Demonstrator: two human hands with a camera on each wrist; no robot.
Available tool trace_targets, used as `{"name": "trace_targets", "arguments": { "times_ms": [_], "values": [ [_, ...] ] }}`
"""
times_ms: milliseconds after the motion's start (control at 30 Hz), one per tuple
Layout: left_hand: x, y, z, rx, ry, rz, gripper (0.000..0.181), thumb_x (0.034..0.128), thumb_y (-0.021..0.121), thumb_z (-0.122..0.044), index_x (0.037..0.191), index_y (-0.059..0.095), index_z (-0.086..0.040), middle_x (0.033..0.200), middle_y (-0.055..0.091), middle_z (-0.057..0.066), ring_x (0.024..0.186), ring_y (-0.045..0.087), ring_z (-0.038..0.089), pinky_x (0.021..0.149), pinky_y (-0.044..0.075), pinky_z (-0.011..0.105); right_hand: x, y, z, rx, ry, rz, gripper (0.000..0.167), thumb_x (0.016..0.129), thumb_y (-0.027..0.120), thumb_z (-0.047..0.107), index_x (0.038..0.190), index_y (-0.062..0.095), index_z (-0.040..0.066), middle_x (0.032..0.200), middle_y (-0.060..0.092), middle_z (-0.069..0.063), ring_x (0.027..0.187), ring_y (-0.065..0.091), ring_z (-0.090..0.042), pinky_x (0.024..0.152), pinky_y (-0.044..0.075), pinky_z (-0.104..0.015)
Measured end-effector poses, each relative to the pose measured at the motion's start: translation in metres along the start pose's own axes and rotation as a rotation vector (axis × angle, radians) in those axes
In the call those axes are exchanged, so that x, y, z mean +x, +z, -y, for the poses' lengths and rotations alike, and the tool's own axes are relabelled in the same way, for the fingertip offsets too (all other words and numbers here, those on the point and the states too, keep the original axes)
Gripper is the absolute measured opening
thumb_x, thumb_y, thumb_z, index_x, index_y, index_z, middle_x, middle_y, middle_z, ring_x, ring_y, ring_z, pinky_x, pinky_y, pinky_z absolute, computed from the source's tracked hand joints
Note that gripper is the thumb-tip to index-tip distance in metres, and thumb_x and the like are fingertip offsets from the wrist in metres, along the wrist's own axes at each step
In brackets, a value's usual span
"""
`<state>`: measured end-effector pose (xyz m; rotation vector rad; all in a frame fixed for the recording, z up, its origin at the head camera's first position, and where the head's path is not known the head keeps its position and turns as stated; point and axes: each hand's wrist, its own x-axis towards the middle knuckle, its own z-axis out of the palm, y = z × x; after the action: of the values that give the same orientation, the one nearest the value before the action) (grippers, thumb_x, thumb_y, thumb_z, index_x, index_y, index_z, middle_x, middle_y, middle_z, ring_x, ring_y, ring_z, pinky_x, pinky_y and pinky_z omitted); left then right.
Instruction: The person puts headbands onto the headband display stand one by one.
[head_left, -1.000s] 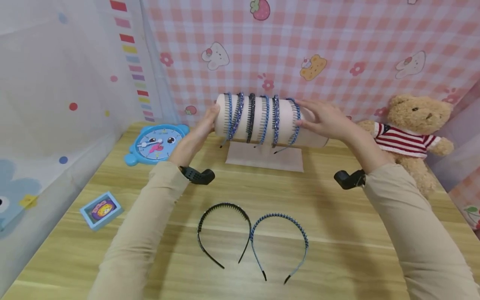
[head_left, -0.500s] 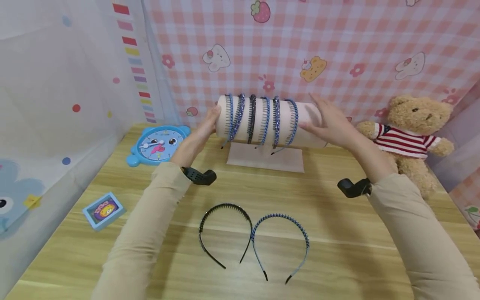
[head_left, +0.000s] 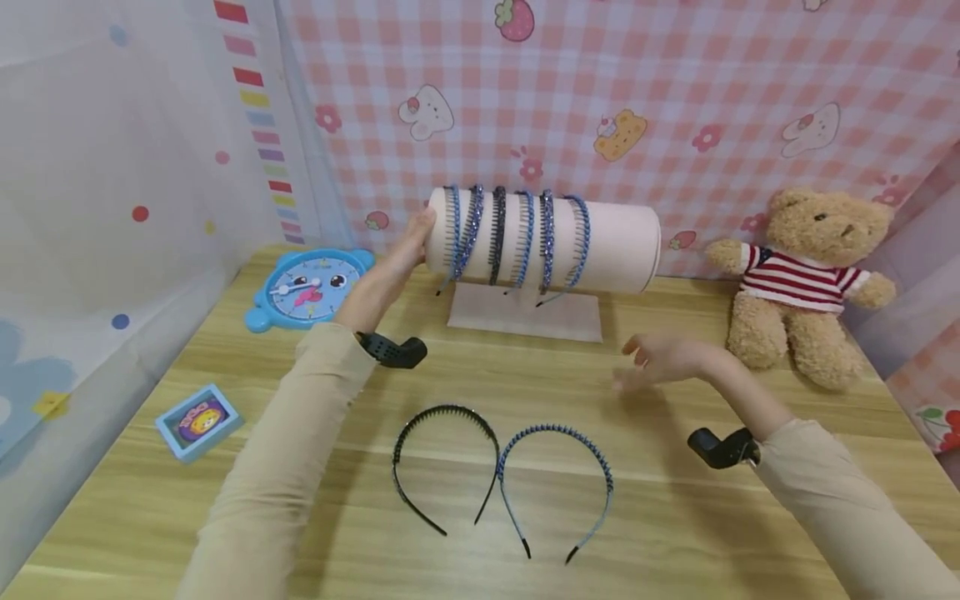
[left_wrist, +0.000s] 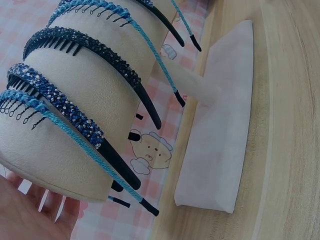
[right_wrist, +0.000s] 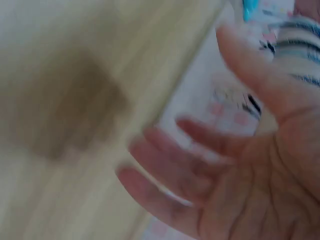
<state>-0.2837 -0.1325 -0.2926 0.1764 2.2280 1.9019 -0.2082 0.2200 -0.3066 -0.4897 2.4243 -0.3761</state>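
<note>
A pale padded headband stand lies crosswise at the back of the table, with several headbands around its roll. The left hand rests against the roll's left end; in the left wrist view its fingers reach behind that end, partly hidden. Rightmost on the roll is a blue beaded headband. My right hand is over the table in front of the stand, holding nothing; in the right wrist view its fingers are loosely spread and blurred. Two more headbands, one black and one blue, lie flat side by side nearer me.
At left are a blue toy clock and a small light-blue framed box. A teddy bear in a striped shirt sits at the right back. Behind the wooden table hangs a pink checked curtain.
My right hand has left the rightmost headband and the roll, and has come down toward me over the table. The left hand has stayed at the roll's left end.
</note>
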Motion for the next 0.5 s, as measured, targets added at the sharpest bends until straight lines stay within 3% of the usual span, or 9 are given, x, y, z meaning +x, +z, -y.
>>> {"name": "trace_targets", "arguments": {
  "times_ms": [67,167,333,500],
  "values": [
    [0.000,0.000,0.001,0.001,0.005,0.003,0.060,0.0973,0.015,-0.047,0.146,0.005,-0.013,0.153,0.005,0.009,0.140,0.011,0.025,0.115,0.015,0.042,0.003,0.013,0.006,0.024,-0.026,0.110,0.072,0.080,0.066,0.045,0.125,0.040,-0.006,0.114,0.055,-0.025,0.098,0.057,-0.031,0.081,0.050,-0.039],
    [0.000,-0.001,0.001,-0.003,0.019,0.007,0.060,0.0975,0.015,-0.046,0.146,0.005,-0.013,0.152,0.005,0.010,0.140,0.011,0.026,0.115,0.015,0.042,0.009,0.032,0.018,0.013,-0.079,0.198,0.059,0.077,0.070,0.041,0.113,0.046,0.000,0.103,0.055,-0.013,0.088,0.053,-0.018,0.073,0.047,-0.029],
    [-0.001,-0.001,0.002,-0.002,0.043,0.016,0.059,0.0978,0.014,-0.045,0.146,0.006,-0.012,0.152,0.005,0.010,0.140,0.010,0.026,0.114,0.015,0.042,0.017,0.056,0.036,-0.082,-0.154,0.169,0.032,0.079,0.070,0.026,0.094,0.053,0.004,0.087,0.052,-0.003,0.079,0.046,-0.014,0.068,0.041,-0.023],
    [-0.002,-0.001,0.002,0.016,0.050,0.020,0.059,0.0978,0.013,-0.045,0.146,0.005,-0.013,0.153,0.003,0.009,0.140,0.009,0.024,0.114,0.016,0.042,0.018,0.058,0.034,-0.068,-0.121,0.128,0.009,0.084,0.057,0.004,0.092,0.052,0.002,0.085,0.052,-0.005,0.072,0.051,-0.013,0.062,0.045,-0.022]
  ]
}}
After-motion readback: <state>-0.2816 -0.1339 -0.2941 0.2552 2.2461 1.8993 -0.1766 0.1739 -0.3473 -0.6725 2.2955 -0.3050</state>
